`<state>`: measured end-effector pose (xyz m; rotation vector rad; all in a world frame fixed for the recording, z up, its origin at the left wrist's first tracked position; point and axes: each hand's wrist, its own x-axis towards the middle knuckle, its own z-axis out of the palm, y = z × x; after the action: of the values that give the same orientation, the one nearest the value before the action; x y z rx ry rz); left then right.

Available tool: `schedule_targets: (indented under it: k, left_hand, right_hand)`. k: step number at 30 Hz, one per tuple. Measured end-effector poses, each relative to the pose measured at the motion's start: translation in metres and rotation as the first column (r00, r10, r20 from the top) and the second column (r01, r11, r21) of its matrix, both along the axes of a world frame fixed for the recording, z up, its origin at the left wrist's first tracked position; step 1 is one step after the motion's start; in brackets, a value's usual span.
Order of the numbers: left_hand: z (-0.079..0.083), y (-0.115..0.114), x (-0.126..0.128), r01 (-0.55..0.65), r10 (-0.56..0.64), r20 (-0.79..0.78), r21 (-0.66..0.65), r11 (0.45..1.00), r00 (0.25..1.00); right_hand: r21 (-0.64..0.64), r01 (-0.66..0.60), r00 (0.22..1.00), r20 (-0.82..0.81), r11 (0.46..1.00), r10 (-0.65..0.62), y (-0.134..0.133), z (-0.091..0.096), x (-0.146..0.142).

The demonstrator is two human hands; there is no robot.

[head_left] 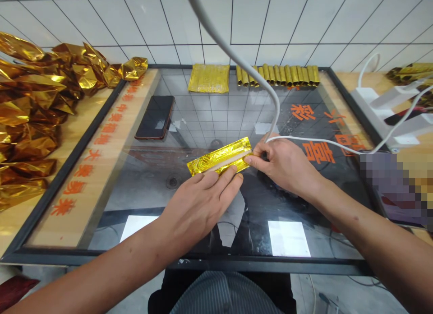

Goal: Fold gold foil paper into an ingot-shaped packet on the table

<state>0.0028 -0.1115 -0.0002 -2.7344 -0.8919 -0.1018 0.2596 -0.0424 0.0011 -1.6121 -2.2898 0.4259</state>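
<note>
A folded strip of gold foil paper (219, 157) lies on the glass tabletop (152, 178) in the middle. My left hand (199, 201) rests flat on the glass with its fingertips pressing the strip's near edge, fingers stretched out. My right hand (286, 163) is curled at the strip's right end, pinching it between thumb and fingers. A white cable (270, 102) runs over the right hand.
A stack of flat gold sheets (209, 78) and a row of rolled gold pieces (280, 75) lie at the far edge. A black phone (155, 117) lies far left on the glass. Crumpled gold foil (37, 102) is heaped at left. White power strips (389, 106) sit at right.
</note>
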Motion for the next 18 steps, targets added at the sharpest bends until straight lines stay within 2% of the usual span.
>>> schedule_targets:
  k: [11,18]
  left_hand:
    - [0.014,0.005,0.007,0.037,-0.04,-0.081,-0.03,0.999,0.996]
    - [0.013,0.006,0.006,0.018,-0.024,-0.068,-0.079,0.997,0.997]
  right_hand:
    - [-0.004,0.002,1.0,-0.003,1.0,-0.002,0.001,0.001,0.001]
    - [-0.018,0.008,1.0,0.001,1.0,-0.008,0.001,0.001,0.0]
